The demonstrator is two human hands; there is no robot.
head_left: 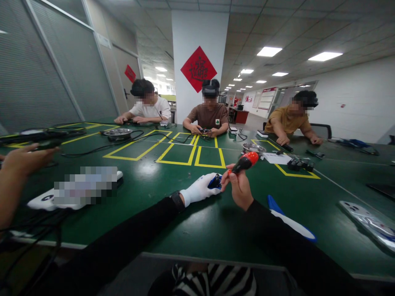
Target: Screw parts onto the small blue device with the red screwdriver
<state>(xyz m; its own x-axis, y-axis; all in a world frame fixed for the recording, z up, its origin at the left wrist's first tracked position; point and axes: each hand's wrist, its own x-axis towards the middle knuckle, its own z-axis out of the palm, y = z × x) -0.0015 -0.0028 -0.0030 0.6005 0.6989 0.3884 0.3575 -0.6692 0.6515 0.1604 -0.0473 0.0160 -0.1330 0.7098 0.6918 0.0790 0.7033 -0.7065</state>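
My left hand (pixel 202 190), in a white and blue glove, is closed around a small black part (pixel 216 180) above the green table. My bare right hand (pixel 238 187) grips a red and black screwdriver (pixel 245 162), its thick handle pointing up and to the right. The two hands are close together, and the screwdriver's lower end is near the black part; whether its tip touches is hidden by my fingers. A blue and white glove (pixel 290 222) lies on the table to the right of my right hand.
On the green table (pixel 148 176) are a white device (pixel 46 200) at left, a phone (pixel 368 224) at right, metal bowls (pixel 117 133), black parts (pixel 299 164) and cables. Three people sit opposite; another person's hand (pixel 23 162) reaches in at left.
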